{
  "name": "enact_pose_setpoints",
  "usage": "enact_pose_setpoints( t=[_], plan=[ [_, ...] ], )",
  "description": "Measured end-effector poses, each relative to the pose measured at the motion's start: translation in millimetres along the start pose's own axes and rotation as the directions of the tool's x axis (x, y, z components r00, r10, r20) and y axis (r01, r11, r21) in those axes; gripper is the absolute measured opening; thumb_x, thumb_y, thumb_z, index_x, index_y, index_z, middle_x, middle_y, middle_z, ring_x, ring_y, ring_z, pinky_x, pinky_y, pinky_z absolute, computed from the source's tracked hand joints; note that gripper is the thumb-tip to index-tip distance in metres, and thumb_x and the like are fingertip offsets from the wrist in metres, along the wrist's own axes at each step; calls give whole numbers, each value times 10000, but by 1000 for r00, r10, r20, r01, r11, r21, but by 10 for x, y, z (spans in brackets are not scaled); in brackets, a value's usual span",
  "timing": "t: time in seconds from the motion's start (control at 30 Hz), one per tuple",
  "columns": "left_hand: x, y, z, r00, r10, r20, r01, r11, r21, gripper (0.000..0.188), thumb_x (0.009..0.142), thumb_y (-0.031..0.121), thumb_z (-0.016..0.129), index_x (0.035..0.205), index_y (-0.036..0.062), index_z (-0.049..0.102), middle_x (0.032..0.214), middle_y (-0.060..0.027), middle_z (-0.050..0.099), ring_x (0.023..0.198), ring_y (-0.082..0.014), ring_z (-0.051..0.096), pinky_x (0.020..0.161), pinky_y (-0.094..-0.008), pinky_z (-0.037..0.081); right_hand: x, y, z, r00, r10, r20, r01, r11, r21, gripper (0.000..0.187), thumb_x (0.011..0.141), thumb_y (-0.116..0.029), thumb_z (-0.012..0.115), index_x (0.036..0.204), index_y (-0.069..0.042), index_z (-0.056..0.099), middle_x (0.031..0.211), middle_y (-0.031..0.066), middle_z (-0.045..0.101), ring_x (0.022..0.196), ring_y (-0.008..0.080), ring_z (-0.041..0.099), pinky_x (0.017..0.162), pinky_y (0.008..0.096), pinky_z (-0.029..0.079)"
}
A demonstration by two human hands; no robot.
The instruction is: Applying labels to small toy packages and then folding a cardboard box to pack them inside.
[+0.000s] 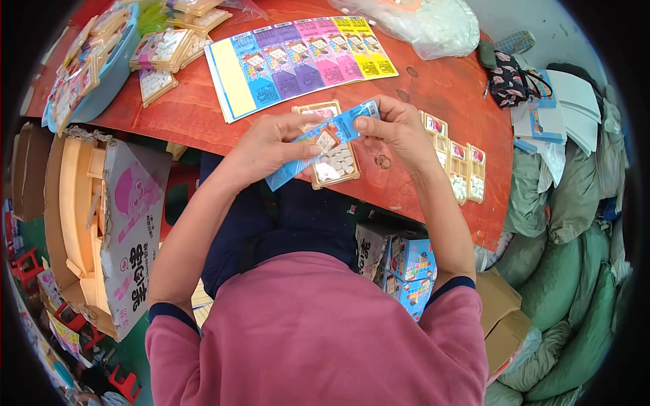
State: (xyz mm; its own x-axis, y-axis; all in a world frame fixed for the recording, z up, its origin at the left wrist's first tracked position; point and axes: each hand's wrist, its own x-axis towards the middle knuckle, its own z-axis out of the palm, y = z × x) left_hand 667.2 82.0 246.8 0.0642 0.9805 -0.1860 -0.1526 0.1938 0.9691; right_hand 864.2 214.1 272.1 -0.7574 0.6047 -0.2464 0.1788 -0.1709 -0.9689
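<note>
Over the tan tray [337,182], we hold a blue card [342,129] aslant. Our left fingers [296,150] pinch its left part, and our right fingers [372,126] pinch its upper right end.

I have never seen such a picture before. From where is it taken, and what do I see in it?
The camera is a wide fisheye one worn on the head, looking down, so straight edges bend. There is no machine: a person's bare left hand and right hand hold a blue printed card. A tray of white pieces shows partly behind it; whether that is held too is unclear. On the red table lie a colourful printed sheet and, to the right, more small trays.
</note>
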Motion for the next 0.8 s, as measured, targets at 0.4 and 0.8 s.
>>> enact_pose_setpoints(
  t=[0.4, 0.8],
  plan=[
    [-27, -203, -116, 944, -183, -274, 191, 982, 2, 238, 831, 138, 671, 1006, -7, 601, 746, -33, 636, 582, -57, 573, 514, -177, 482, -49, 359, -20, 916, 121, -382, -127, 992, 9, 183, 766, -127, 740, 857, -23, 620, 747, 43, 649, 596, 64, 549, 536, 201, 439],
    [112, -301, -87, 929, -71, -363, 153, 967, 202, 191, 804, 127, 668, 879, -21, 575, 673, -64, 624, 545, -81, 595, 456, -210, 472, 35, 455, 3, 870, 12, -493, -145, 962, -232, 194, 739, -148, 752, 783, -18, 615, 676, 35, 630, 560, 53, 526, 504, 212, 427]
  ],
)
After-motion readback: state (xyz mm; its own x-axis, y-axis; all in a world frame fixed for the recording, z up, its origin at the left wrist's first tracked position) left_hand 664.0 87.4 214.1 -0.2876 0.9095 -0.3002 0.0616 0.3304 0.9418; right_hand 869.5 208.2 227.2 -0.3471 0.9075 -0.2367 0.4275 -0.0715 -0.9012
